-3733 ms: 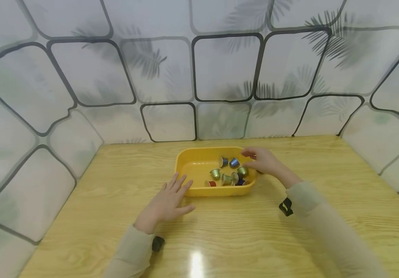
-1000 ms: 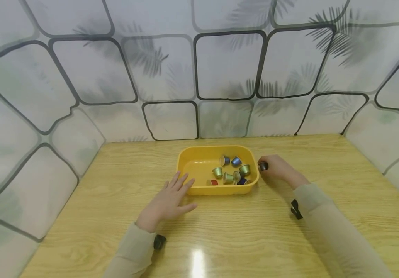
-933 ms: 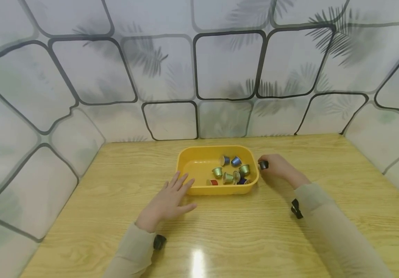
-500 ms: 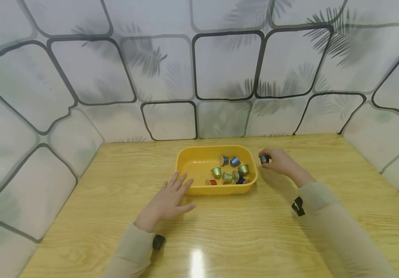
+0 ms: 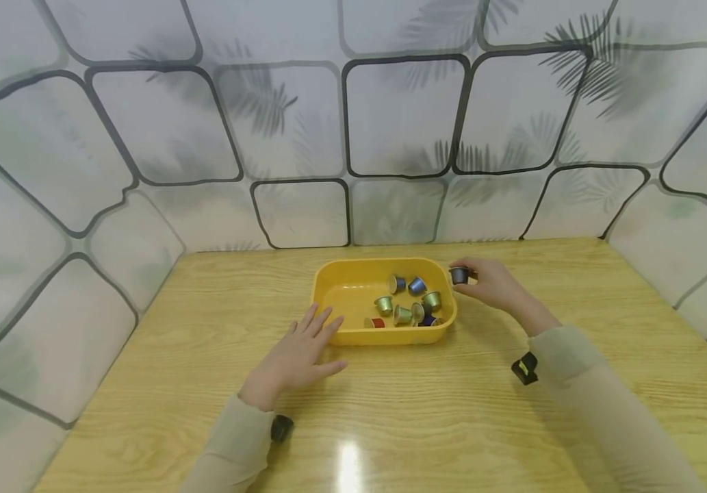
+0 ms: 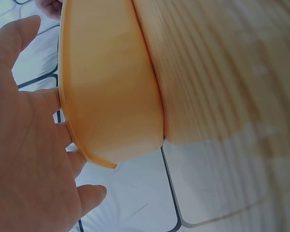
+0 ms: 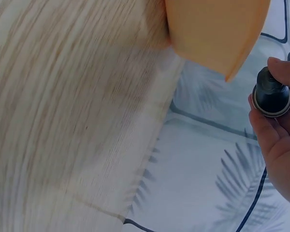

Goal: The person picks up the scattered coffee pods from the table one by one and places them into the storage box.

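My right hand [image 5: 491, 282] pinches a dark coffee capsule [image 5: 459, 275] beside the right end of a yellow tray [image 5: 353, 338]. In the right wrist view the dark capsule [image 7: 273, 94] sits between thumb and fingers, apart from the tray. Fingers spread, my left hand [image 5: 291, 359] rests against the tray's front left corner, and the left wrist view has its fingertips at the rim [image 6: 63, 96]. Inside the tray lie several capsules: blue ones [image 5: 417, 285], green ones [image 5: 383, 305], a red one [image 5: 374, 322] and dark ones, mostly toward the right side.
The tray stands on a light wooden table [image 5: 236, 294]. Behind it and at both sides rises a patterned wall [image 5: 304, 219]. Black wrist straps [image 5: 524, 368] show under the sleeves.
My right hand has taken hold of the dark capsule at the tray's right end, lifted it, then shifted slightly left toward the rim. The left hand has stayed in place.
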`<state>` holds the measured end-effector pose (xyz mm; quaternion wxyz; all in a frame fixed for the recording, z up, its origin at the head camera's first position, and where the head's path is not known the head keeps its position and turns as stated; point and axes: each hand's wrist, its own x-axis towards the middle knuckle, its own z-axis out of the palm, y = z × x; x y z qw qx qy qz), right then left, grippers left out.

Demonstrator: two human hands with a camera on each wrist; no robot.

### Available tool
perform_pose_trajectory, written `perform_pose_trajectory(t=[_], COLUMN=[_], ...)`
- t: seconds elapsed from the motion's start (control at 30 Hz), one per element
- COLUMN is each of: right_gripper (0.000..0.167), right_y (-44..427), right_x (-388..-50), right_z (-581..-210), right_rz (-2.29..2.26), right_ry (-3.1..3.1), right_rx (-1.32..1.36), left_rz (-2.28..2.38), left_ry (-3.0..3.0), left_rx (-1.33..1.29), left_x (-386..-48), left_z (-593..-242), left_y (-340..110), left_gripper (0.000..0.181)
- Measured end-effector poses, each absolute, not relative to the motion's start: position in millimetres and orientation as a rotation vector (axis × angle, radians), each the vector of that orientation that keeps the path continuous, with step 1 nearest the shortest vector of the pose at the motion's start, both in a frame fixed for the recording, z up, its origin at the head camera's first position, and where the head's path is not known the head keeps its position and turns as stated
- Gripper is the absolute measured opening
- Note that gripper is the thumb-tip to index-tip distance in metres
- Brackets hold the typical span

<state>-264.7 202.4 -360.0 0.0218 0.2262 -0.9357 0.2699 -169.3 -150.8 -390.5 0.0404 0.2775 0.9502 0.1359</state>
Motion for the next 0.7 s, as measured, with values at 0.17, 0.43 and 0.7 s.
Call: perform_pose_trajectory(t=[0.17,0.43,0.7], right_gripper=[0.038,0.037,0.037], right_y=[193,172,147], right_x=[-261,-264,-268], right_z=[-358,-359,-360], right_rz=[0.933,1.025,1.101], right_ry=[-2.853,-2.827,-2.82], right_rx=[0.716,0.749,0.816], left_rz=[0.413,0.422,0.421], left_ry=[2.914,2.906,2.907], left_rx=[0.851,0.861,0.867], left_x=[-169,-168,-167], left_z=[-390,-385,-385], left_y=[-151,-151,-150], left_gripper=[0.072,0.072,0.071])
